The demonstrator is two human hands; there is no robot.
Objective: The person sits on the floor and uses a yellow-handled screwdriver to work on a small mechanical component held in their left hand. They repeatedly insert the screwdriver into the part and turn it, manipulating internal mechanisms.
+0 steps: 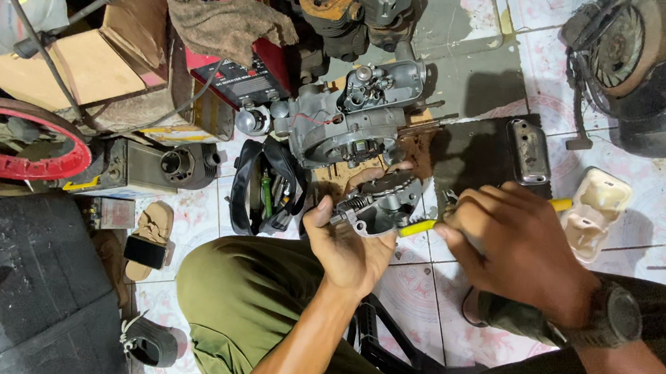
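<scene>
tiled floor [483,13], engine case [356,119], sandal [151,234]

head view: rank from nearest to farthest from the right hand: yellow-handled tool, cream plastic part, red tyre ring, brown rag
From the right hand:
1. Yellow-handled tool, held in that hand, tip toward the metal part in the left hand.
2. Cream plastic part, on the tiles just to its right.
3. Brown rag, up and to the left, on the red box.
4. Red tyre ring, at the far left edge.

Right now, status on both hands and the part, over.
Left hand grips small grey metal engine part. Right hand holds yellow-handled tool against it. Larger grey engine casing sits just beyond on tiled floor; nothing between hands.
</scene>
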